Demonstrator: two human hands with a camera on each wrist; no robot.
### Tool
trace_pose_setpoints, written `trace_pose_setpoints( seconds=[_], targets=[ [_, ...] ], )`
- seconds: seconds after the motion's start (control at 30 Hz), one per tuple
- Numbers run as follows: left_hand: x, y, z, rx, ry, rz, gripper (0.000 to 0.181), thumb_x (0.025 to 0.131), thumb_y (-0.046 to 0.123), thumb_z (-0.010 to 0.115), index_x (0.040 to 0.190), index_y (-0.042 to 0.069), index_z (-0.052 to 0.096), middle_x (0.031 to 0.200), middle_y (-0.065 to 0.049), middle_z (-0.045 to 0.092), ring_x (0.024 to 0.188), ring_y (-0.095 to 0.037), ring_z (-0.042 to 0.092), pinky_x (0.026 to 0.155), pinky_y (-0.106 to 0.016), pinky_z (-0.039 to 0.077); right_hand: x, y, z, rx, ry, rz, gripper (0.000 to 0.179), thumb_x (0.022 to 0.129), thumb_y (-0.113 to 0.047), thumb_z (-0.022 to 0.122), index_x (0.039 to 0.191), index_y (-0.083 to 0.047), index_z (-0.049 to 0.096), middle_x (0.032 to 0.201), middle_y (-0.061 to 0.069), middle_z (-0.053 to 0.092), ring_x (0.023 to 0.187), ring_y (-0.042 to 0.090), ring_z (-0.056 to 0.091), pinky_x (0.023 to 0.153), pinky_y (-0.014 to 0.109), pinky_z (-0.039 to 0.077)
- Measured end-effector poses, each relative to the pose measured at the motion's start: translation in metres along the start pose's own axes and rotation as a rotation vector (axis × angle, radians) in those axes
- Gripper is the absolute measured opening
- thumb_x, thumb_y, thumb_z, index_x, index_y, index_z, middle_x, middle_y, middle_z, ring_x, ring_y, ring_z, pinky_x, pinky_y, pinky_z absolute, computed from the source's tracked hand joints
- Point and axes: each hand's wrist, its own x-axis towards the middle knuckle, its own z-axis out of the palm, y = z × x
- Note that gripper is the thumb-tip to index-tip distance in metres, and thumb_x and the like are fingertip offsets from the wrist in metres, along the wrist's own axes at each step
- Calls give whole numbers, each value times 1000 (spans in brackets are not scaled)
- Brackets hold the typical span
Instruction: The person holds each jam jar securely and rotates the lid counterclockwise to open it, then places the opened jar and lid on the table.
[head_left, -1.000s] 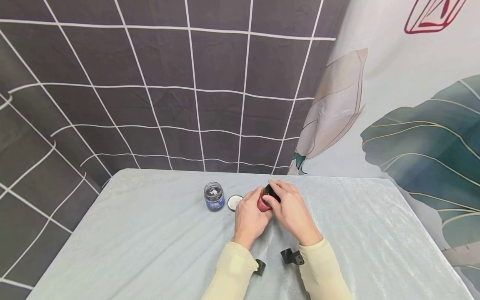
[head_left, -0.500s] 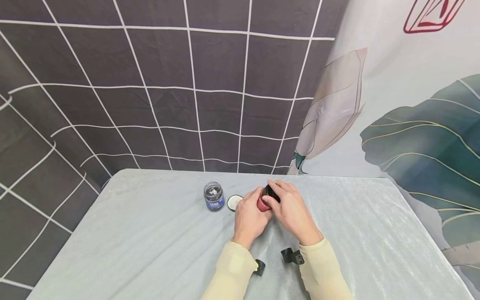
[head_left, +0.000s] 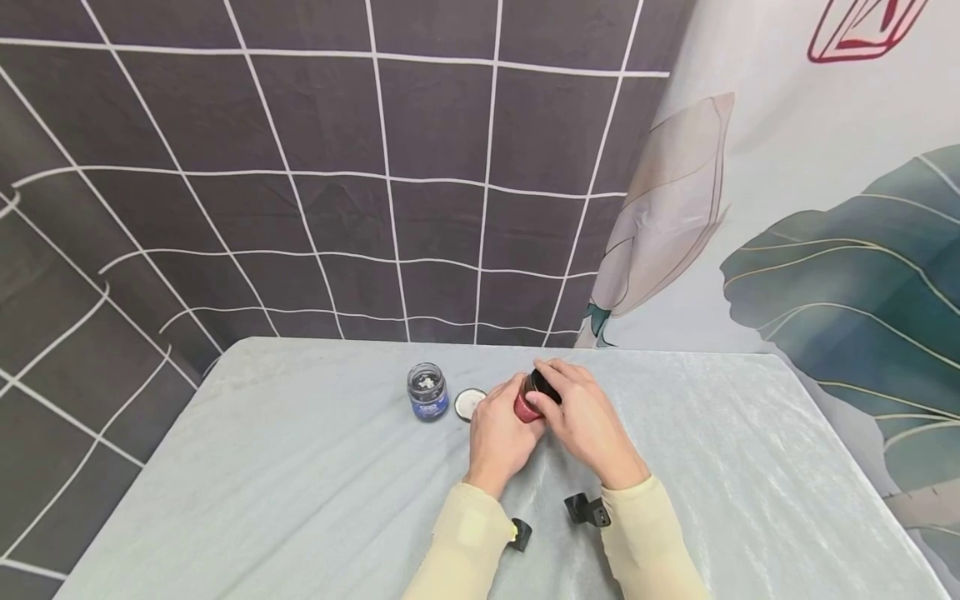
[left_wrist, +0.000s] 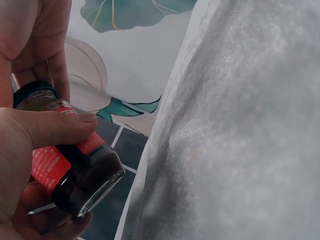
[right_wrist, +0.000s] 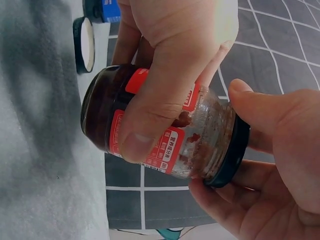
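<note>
A glass jar (right_wrist: 192,145) with a red label and dark contents is held between both hands. My left hand (head_left: 502,435) wraps round its body, thumb across the label in the left wrist view. My right hand (head_left: 588,425) grips the black lid (right_wrist: 231,152), fingers and thumb around its edge. The lid sits on the jar's mouth. Reddish-brown residue clings inside the glass near the neck. In the head view the fingers cover much of the jar.
Left of the hands stands an uncovered glass jar (head_left: 428,393) with a blue label and something white inside. Between it and my left hand lies a round lid (head_left: 468,404), pale inside up. A grey cloth (head_left: 300,500) covers the table, with a dark grid-patterned curtain (head_left: 322,217) behind.
</note>
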Motion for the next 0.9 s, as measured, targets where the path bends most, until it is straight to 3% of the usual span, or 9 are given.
trace_pose_setpoints(
  seconds=[0.9],
  targets=[
    [-1, -3, 0, -3, 17, 10, 51, 74, 27, 85, 121, 14, 70, 109, 0, 73, 101, -19, 69, 84, -37, 54, 0, -1, -1, 16, -33, 13, 45, 93, -19, 73, 131, 4, 63, 129, 18, 64, 122, 35, 58, 102, 50, 46]
  ],
)
